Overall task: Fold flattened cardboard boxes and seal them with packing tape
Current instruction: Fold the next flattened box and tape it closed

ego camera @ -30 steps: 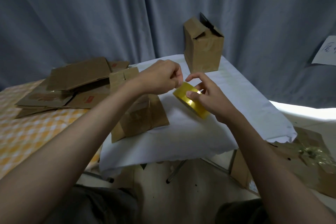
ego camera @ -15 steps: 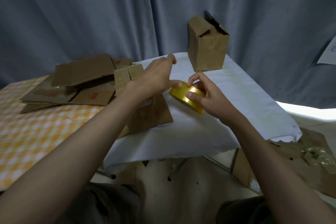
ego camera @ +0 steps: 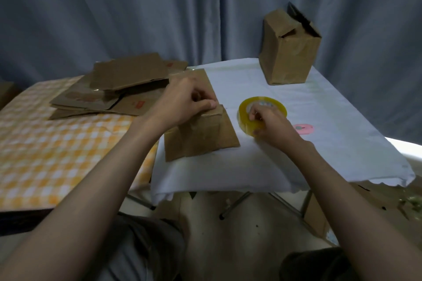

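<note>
A flattened brown cardboard box (ego camera: 201, 141) lies on the white-covered table (ego camera: 331, 143). My left hand (ego camera: 185, 102) grips its upper edge, thumb pressed along a folded flap. A yellow packing tape roll (ego camera: 262, 110) lies flat on the cloth just right of that box. My right hand (ego camera: 271, 124) holds the roll's near rim, fingers curled over it. A folded, upright cardboard box (ego camera: 288, 52) with partly open top flaps stands at the table's far edge.
A stack of several flattened cardboard boxes (ego camera: 118, 91) lies on the orange-checked surface (ego camera: 57, 155) to the left. A small pink object (ego camera: 303, 129) lies on the cloth right of the tape. Grey curtains hang behind. Cardboard scraps (ego camera: 392, 207) lie on the floor at right.
The tape roll went from held in the air down onto the cloth, my right hand still on it. My left hand left the roll and took hold of the flat box's upper edge.
</note>
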Action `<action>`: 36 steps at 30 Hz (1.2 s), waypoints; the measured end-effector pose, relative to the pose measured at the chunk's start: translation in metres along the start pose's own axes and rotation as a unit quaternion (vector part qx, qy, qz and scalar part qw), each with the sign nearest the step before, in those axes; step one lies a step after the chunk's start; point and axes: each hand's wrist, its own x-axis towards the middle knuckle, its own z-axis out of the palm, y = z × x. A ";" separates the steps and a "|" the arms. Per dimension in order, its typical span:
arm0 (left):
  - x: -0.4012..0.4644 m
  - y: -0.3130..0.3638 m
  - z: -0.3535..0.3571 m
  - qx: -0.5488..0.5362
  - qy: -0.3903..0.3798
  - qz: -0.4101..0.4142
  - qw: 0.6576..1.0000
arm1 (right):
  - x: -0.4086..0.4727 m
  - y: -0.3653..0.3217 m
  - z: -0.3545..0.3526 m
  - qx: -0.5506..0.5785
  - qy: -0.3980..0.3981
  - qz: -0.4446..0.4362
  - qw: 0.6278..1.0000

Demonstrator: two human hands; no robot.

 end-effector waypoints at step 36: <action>-0.072 -0.030 -0.004 -0.299 0.113 -0.257 0.912 | -0.003 -0.090 -0.009 0.440 0.012 0.109 0.891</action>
